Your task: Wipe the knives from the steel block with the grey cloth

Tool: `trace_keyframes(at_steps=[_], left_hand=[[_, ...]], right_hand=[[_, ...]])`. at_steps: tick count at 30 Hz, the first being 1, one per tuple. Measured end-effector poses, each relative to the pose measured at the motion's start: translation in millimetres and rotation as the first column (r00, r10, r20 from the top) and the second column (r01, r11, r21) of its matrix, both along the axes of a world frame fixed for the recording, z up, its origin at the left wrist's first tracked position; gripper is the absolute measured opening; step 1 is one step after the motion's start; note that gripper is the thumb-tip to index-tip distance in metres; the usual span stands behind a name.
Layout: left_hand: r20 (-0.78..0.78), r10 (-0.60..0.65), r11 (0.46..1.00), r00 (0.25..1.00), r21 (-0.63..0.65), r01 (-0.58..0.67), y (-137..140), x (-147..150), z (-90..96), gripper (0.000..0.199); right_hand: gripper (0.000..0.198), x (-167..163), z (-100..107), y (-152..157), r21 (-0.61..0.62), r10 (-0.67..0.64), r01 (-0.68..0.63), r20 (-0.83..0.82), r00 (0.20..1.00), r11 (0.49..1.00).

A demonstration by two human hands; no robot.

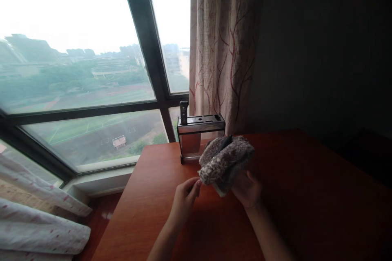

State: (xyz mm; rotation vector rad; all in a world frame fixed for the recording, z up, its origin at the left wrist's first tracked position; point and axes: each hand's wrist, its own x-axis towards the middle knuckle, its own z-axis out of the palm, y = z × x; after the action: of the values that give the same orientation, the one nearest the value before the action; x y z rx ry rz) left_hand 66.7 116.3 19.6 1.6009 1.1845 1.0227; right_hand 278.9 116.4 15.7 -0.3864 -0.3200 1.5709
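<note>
A fluffy grey-brown cloth (225,162) is held above the wooden table (306,195). A dark handle pokes out of its top fold, so something seems wrapped inside; I cannot tell what. My right hand (247,189) holds the cloth from below. My left hand (185,198) pinches the cloth's lower left corner. Just behind the cloth stands a metal knife block (199,136) with one black-handled knife (183,112) in its left slot.
The table stands against a large window (92,69) with a dark frame. A patterned curtain (223,49) hangs behind the knife block. White fabric with small marks (36,220) lies at the lower left. The wall on the right is dark.
</note>
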Motion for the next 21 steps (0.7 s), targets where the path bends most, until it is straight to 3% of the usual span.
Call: trace_keyframes(at_steps=[4,10,15,18,21], left_hand=[[0.005,-0.034,0.999,0.999,-0.029,0.034,-0.5,0.7,-1.8,0.038],[0.040,-0.238,0.963,0.970,-0.124,0.241,-7.0,6.6,-3.0,0.038],[-0.045,-0.305,0.948,0.951,-0.106,0.299,-9.0,8.2,0.4,0.037],[-0.172,-0.244,0.969,0.954,-0.006,0.246,-9.1,10.5,1.2,0.033],[-0.342,-0.039,0.981,0.939,0.166,0.101,-8.6,9.4,0.1,0.019]], right_hand=[[0.032,-3.7,-3.2,4.3,-0.035,-0.014,0.016,0.080,0.997,0.999],[0.042,-11.7,-5.5,7.3,-0.090,-0.102,0.126,0.237,0.966,0.988],[0.043,-11.1,-4.5,7.3,-0.089,-0.140,0.170,0.268,0.953,0.981],[0.049,-13.1,-3.1,9.5,-0.080,-0.182,0.216,0.304,0.935,0.973],[0.052,-18.7,-1.5,12.2,-0.081,-0.272,0.323,0.371,0.888,0.943]])
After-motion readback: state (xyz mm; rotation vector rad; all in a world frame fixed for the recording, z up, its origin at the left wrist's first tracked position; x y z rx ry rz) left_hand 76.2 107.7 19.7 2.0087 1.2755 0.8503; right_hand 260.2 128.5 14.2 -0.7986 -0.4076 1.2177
